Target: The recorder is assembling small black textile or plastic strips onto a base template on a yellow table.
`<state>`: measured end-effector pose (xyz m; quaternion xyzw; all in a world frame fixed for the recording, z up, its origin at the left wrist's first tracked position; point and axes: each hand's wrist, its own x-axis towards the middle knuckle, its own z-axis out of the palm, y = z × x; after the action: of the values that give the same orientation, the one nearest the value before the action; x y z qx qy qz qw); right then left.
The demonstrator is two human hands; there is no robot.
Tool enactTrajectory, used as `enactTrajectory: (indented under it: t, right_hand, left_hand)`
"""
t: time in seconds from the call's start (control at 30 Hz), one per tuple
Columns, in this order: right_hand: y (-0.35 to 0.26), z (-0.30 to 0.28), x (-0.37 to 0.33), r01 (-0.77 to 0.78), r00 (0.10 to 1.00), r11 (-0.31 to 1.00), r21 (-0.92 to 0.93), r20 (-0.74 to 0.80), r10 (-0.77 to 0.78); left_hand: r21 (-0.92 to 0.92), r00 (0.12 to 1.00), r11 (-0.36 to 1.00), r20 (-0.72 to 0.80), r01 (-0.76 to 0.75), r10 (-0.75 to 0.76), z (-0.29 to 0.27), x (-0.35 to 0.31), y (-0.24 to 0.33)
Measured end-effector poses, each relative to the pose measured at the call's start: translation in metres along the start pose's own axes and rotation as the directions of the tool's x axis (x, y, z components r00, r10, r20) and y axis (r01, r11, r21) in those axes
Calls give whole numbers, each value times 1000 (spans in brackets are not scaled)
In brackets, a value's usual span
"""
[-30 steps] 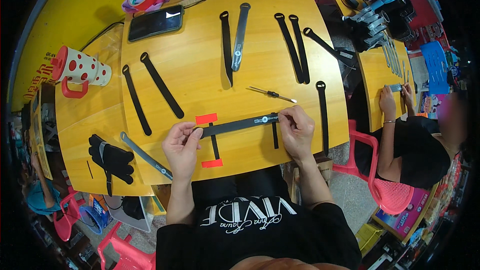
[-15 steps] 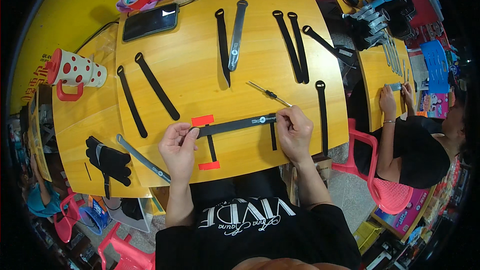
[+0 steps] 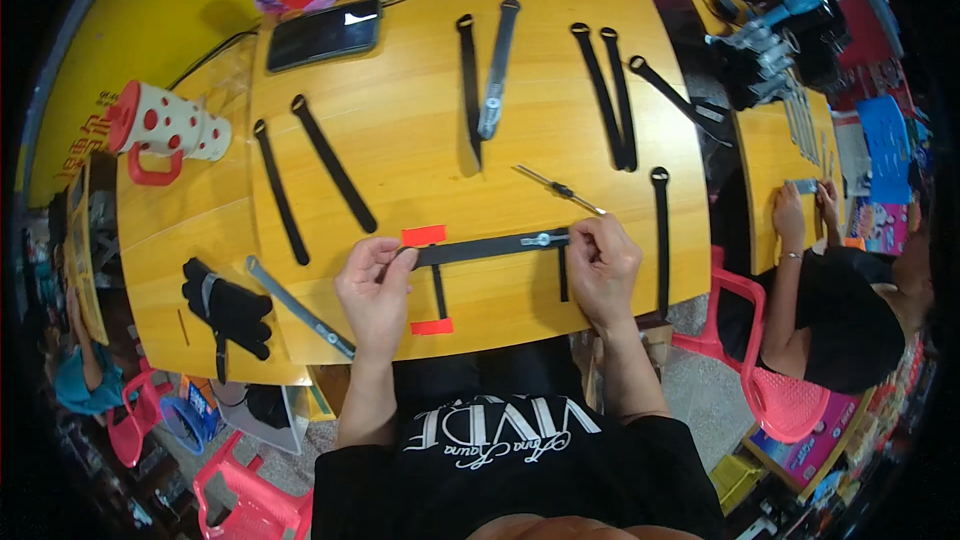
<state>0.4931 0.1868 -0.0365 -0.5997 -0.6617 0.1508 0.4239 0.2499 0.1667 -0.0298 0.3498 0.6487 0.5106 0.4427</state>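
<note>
The long black strip (image 3: 485,248) lies flat across the near part of the yellow counter (image 3: 400,130), running left to right between my two hands. It is narrow, dark and matte, with a small metal fitting (image 3: 541,239) near its right end. Two short black pieces hang off it toward me: one (image 3: 439,291) left of centre, one (image 3: 563,273) below the fitting. An orange tag (image 3: 423,235) sits at the strip's left end and a second orange tag (image 3: 431,326) at the foot of the left short piece, apparently marking positions.

My left hand (image 3: 373,292) pins the left end, fingers (image 3: 398,262) closed together on the strip, which keeps it from sliding. My right hand (image 3: 603,265) holds the right end beside the fitting, fingers (image 3: 582,233) pinched on it; the two holds keep the strip straight and taut.

A slim screwdriver (image 3: 558,188) lies just beyond my right hand, within reach. Further black strips (image 3: 333,162) are laid out separately across the counter, apart from one another. A grey metal bar (image 3: 299,307) and black gloves (image 3: 227,312) lie to my left; a spotted mug (image 3: 170,128) and a phone (image 3: 322,34) lie at the far left.
</note>
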Motion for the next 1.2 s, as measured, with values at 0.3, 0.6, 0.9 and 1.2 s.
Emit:
enactTrajectory:
  t: [0.3, 0.6, 0.9, 1.2]
  right_hand:
    - [-1, -4, -2, -64, 998, 997, 33, 28, 63]
    - [-3, -3, -2, -52, 998, 999, 12, 33, 52]
    - [-2, 0, -2, -51, 998, 999, 0, 31, 51]
    - [3, -4, -7, -40, 999, 998, 44, -34, 42]
  left_hand:
    - [21, 1000, 1000, -6, -11, 11, 4, -1, -1]
    - [142, 993, 983, -8, -118, 121, 3, -3, -9]
    - [283, 980, 943, -47, -173, 194, 8, -2, -9]
    - [396, 952, 874, 5, -282, 305, 7, -2, -2]
